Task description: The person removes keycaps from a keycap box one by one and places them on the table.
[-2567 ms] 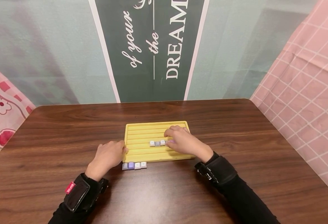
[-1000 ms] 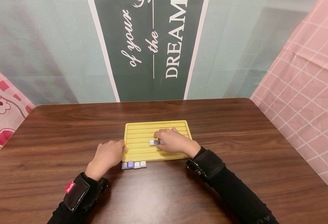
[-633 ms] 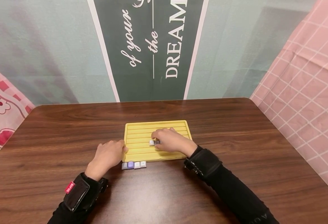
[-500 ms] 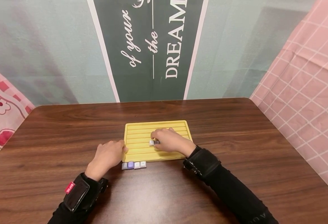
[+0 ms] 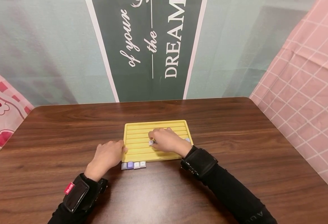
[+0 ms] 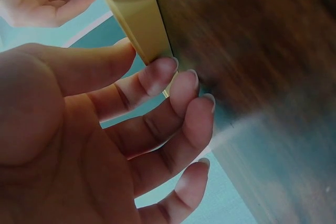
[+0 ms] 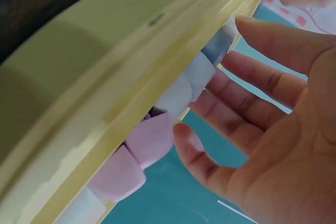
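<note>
My left hand (image 5: 108,158) holds the left edge of a yellow ridged tray (image 5: 137,132), thumb at the rim and curled fingertips against the outer wall in the left wrist view. My right hand (image 5: 166,140) is over the tray's middle, with thumb and index finger at the left end of a row of keycaps. There they pinch a small keycap (image 5: 151,142). In the right wrist view a grey keycap (image 7: 217,48) sits between those fingertips, followed by white keycaps (image 7: 177,95) and pink keycaps (image 7: 149,139) in the groove. From the head, the hand hides most of the row.
Several keycaps (image 5: 130,165), grey, purple and white, stand in a line on the wooden table (image 5: 158,196) along the tray's front left edge. A pale keycap (image 5: 187,140) shows at the tray's right side. Printed cloths (image 5: 222,62) hang behind the table.
My right hand has slid left along the keycap row, from its right part to its left end, covering more of it. The left hand stays on the tray edge.
</note>
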{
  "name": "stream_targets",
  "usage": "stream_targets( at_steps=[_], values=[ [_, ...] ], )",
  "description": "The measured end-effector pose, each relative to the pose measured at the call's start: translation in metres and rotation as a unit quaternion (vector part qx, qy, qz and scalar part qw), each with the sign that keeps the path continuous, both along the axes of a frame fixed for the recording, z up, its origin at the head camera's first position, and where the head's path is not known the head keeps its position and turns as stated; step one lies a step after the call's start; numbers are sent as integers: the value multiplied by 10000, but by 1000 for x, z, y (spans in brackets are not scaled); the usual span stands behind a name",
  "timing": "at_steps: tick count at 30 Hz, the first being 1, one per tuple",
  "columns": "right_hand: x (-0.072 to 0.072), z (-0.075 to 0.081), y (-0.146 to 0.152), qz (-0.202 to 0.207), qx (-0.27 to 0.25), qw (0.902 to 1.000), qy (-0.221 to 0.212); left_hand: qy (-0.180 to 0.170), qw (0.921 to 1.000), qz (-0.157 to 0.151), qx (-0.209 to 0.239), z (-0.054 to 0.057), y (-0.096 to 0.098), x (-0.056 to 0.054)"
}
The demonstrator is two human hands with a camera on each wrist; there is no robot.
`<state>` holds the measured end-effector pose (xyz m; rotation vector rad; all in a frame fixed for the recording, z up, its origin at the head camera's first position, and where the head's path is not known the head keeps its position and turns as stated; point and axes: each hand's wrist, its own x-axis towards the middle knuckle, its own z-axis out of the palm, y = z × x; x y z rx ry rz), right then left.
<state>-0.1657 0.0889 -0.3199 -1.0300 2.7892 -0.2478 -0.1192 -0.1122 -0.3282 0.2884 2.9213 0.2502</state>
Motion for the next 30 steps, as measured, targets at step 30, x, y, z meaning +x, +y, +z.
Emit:
stream_targets(
  at_steps=[30],
  values=[
    [-1,-3,-7,-78,253,9994,200,23,10000,7,-12,1,0,0]
  ],
)
